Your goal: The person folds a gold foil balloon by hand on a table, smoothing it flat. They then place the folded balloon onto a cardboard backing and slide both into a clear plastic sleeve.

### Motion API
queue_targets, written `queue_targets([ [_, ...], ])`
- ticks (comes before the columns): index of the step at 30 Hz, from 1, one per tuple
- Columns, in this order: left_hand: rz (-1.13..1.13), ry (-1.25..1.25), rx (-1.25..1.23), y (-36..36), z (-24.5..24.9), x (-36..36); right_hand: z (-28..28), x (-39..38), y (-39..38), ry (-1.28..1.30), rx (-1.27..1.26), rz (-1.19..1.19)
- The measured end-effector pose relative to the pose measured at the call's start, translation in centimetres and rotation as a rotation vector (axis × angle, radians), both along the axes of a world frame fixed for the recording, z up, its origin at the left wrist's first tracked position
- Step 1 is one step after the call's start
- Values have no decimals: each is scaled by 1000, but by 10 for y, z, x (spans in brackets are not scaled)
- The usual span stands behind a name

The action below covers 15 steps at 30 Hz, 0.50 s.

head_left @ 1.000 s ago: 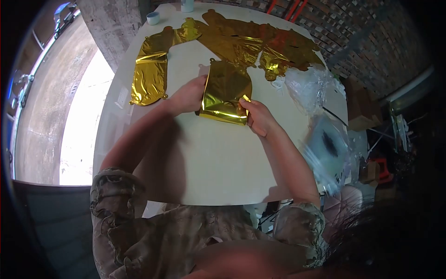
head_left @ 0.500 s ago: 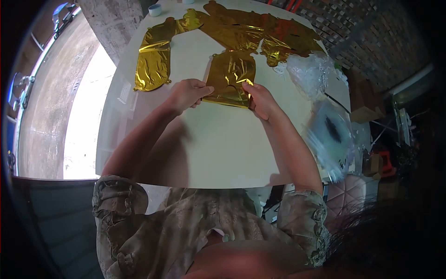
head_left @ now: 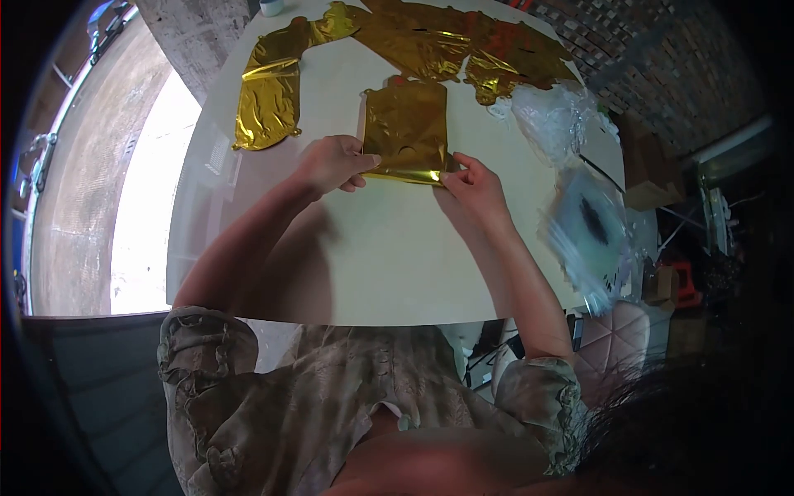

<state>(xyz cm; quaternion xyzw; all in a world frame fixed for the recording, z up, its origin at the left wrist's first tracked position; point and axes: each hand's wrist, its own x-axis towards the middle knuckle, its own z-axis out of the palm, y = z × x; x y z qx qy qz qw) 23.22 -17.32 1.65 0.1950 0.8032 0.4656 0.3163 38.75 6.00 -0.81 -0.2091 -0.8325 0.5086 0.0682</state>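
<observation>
A folded gold foil sheet (head_left: 405, 124), roughly rectangular, lies on the pale table (head_left: 389, 248) in front of me. My left hand (head_left: 337, 164) pinches its lower left corner, thumb on top of the foil. At the lower right corner, my right hand (head_left: 475, 183) holds the edge between thumb and fingertips. The foil's near edge shows a bright crease running between both hands. Farther back, a long gold foil piece (head_left: 269, 103) lies at the left, and several overlapping gold foil pieces (head_left: 413, 41) spread across the far side.
Crumpled clear plastic (head_left: 550, 120) rests on the table's right side, with a clear plastic bag (head_left: 589, 236) nearer me. A small white container (head_left: 270, 7) stands at the far left edge. Cardboard boxes (head_left: 649, 169) are beyond the right edge.
My right hand has slid outward and slightly down to the foil's lower right corner. The folded foil looks flatter and squarer. My left hand keeps its hold, and the view has shifted slightly.
</observation>
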Motion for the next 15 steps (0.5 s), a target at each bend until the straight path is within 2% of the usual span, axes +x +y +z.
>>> queue_targets([
  [5,-7,101,-53,3,3,7,2,-2,-11,-6,-14,-57],
  [7,-3,124,-92,4,10,13,7,0,-17,-52,157,-59],
  [14,75,118,-114,2,11,23,10,-2,-24,-84,258,-89],
  [15,98,498,-81,1,-1,28,8,-2,-23,-76,266,-91],
])
